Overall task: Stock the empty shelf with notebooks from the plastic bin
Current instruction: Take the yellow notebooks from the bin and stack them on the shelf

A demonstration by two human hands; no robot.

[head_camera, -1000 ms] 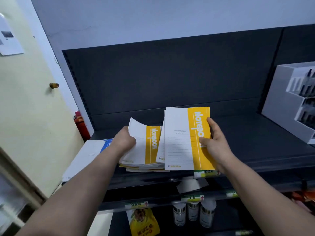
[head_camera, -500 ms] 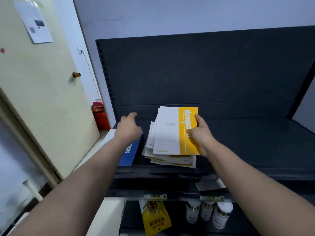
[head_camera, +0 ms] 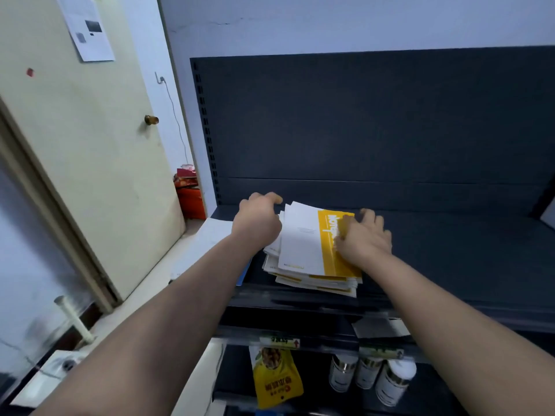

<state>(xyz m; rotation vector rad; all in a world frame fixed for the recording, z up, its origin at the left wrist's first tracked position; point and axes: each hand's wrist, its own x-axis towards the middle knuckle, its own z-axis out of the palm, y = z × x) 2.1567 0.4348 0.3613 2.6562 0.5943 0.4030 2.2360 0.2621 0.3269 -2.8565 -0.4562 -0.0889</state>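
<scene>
A stack of white-and-yellow notebooks lies near the front of the dark shelf, left of its middle. My right hand rests flat on the yellow band of the top notebook, fingers spread. My left hand is curled against the stack's far-left corner, with its back towards me and its fingertips hidden. Under my left forearm lies a blue-and-white notebook, mostly covered. The plastic bin is out of view.
A cream door with a brass knob stands to the left, with red packages on the floor behind it. On the lower shelf sit a yellow pouch and white bottles. A white pipe stands at lower left.
My right hand laid its notebook on top of the stack and now presses it flat. My left hand let go, passed over the blue notebook and moved to the stack's far-left corner. The view turned left.
</scene>
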